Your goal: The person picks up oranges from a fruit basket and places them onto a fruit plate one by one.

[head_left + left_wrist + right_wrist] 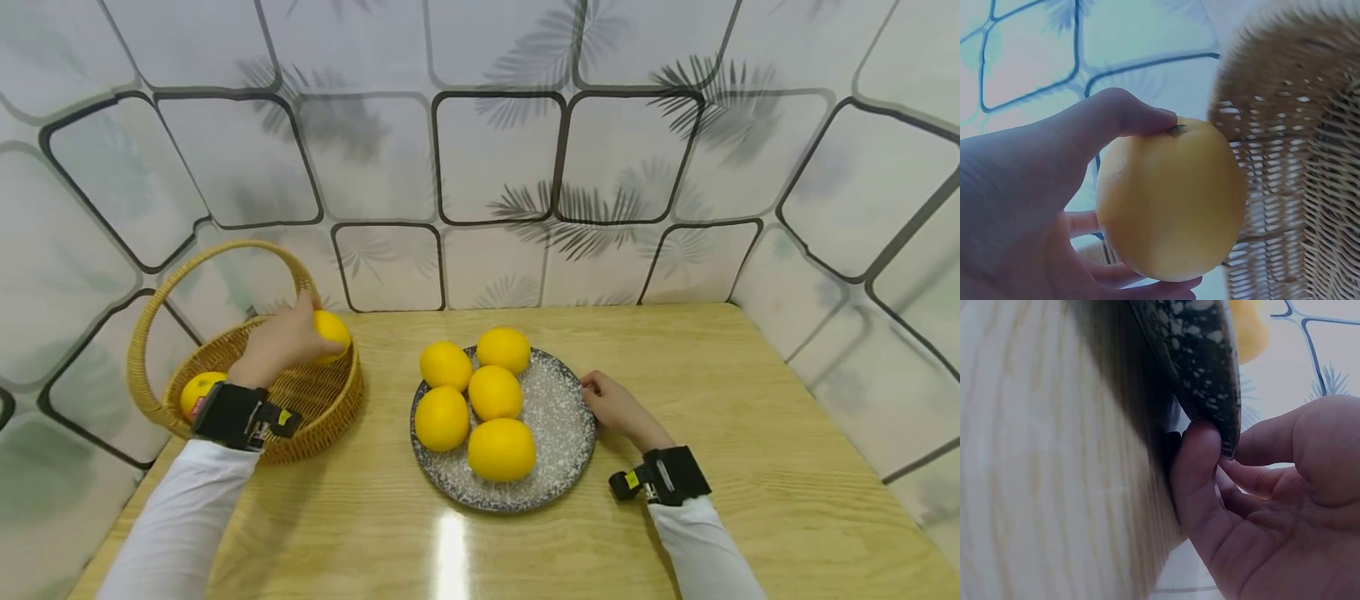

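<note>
A person's left hand (pixel 281 337) grips a round yellow fruit (pixel 332 335) at the right side of a wicker basket (pixel 349 392), near its rim. The hand is spread about as wide as the fruit: the left wrist view shows the thumb (pixel 1141 117) pressed on top, beside a small green stem end, with fingers curled beneath. The fruit's skin is smooth and fairly even in colour, slightly duller in the close view. Whether it touches the basket cannot be told.

The right hand (pixel 618 408) pinches the right edge of a round plate (pixel 562 425), its grip narrowed to the thin rim. In the right wrist view, one digit presses the plate's dark, white-flecked underside, close to the table (pixel 360 533), and other fingers lie on the far side of the rim.

The plate is speckled grey with a darker border. Five more yellow fruits (pixel 495 393) sit clustered on its left part, leaving its right part bare. Another fruit (pixel 198 388), marked with a reddish label (pixel 198 408), lies at the left inside the basket, which has a tall arched handle (pixel 251 246).
</note>
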Action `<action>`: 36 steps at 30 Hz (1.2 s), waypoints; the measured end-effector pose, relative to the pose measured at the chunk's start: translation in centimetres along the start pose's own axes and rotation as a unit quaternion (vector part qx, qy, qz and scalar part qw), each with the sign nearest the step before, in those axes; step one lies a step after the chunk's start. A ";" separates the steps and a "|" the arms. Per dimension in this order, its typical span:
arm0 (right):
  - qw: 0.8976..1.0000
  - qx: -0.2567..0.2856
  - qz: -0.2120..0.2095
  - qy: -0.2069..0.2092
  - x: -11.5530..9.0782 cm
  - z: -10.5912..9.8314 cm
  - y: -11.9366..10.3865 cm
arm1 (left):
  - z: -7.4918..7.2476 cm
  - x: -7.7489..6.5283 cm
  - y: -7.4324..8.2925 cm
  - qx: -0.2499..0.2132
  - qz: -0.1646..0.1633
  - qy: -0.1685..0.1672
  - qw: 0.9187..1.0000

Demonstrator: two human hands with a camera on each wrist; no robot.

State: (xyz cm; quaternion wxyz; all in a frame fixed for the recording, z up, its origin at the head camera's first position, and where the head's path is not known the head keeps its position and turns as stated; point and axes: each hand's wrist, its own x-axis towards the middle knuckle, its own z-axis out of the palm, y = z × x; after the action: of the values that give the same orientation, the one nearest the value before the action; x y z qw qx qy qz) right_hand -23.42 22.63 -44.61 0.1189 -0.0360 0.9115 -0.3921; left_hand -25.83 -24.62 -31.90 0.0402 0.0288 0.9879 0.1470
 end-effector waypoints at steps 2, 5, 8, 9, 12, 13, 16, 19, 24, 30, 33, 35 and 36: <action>1.000 0.001 0.001 -0.002 0.0 0.0 0.0 | 0.0 -0.1 0.4 -0.003 0.003 0.000 1.000; 1.000 0.004 -0.002 -0.003 -0.1 0.0 0.0 | -0.1 -0.2 1.2 -0.008 0.015 0.009 1.000; 1.000 0.001 -0.003 -0.001 0.0 0.0 -0.1 | -0.2 -0.3 2.0 -0.008 0.025 0.021 0.999; 1.000 -0.002 -0.003 -0.001 0.0 0.0 0.0 | -0.3 -0.4 2.3 -0.008 0.026 0.024 0.999; 1.000 -0.005 0.000 -0.002 -0.1 0.1 0.0 | -0.2 -0.5 3.1 -0.002 0.028 0.028 0.999; 1.000 -0.005 0.002 -0.003 -0.1 0.2 0.0 | -0.2 -0.6 3.4 -0.001 0.029 0.029 0.999; 1.000 -0.002 0.005 -0.001 -0.1 0.2 0.0 | 0.0 -0.6 4.0 0.000 0.035 0.032 0.999; 1.000 -0.001 0.005 0.002 -0.1 0.2 0.0 | 0.0 -0.7 4.6 -0.004 0.041 0.037 0.998; 1.000 0.001 0.004 0.001 -0.1 0.1 0.0 | -0.1 -1.0 5.9 -0.020 0.055 0.036 0.998; 1.000 0.001 0.002 0.001 0.0 -0.1 0.0 | 0.1 -1.0 7.6 -0.025 0.077 0.041 0.996; 1.000 0.002 0.006 0.000 -0.1 -0.1 -0.1 | 0.5 -1.2 8.4 -0.017 0.085 0.048 0.995; 1.000 0.002 0.006 -0.003 -0.1 -0.1 0.0 | 0.8 -1.4 8.9 -0.009 0.087 0.052 0.995; 1.000 0.003 0.006 -0.005 -0.1 -0.1 0.0 | 0.9 -1.5 9.1 -0.005 0.088 0.054 0.995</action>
State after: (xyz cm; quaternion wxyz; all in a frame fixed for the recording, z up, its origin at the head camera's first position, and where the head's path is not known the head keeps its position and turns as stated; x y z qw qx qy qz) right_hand -23.39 22.69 -44.50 0.1258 -0.0322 0.9098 -0.3942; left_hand -23.80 -15.75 -29.97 -0.0257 0.1072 0.9815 0.1564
